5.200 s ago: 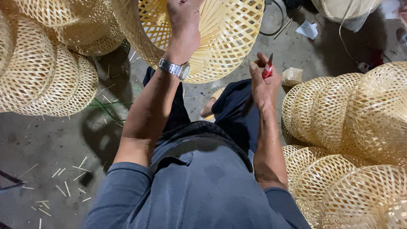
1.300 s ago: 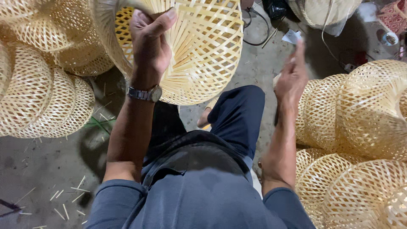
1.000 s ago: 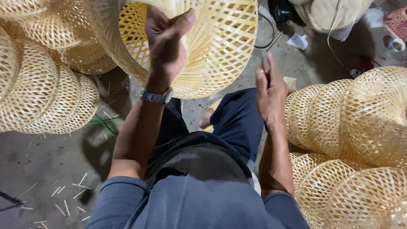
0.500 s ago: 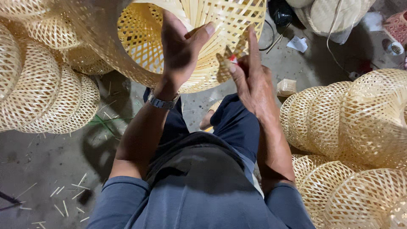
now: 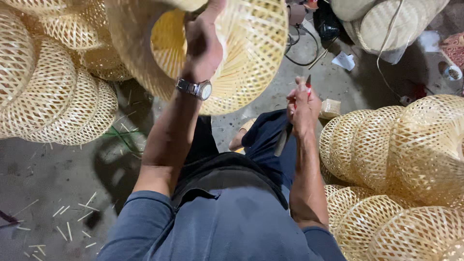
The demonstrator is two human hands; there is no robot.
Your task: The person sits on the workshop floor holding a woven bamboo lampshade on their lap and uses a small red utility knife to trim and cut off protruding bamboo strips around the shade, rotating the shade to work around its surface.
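Two hands have parted: the right hand (image 5: 303, 104), clenched around a red-handled tool (image 5: 308, 83), has dropped to three o'clock of the woven bamboo shade (image 5: 251, 53), which the left hand (image 5: 205, 41) still grips overhead, so trimming appears paused.

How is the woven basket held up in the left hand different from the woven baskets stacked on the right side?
The held basket is raised, gripped by the left hand, its open inside showing; the stacked baskets rest nested on the floor, showing rounded outsides. The held one fills more of the view. All share pale open bamboo weave.
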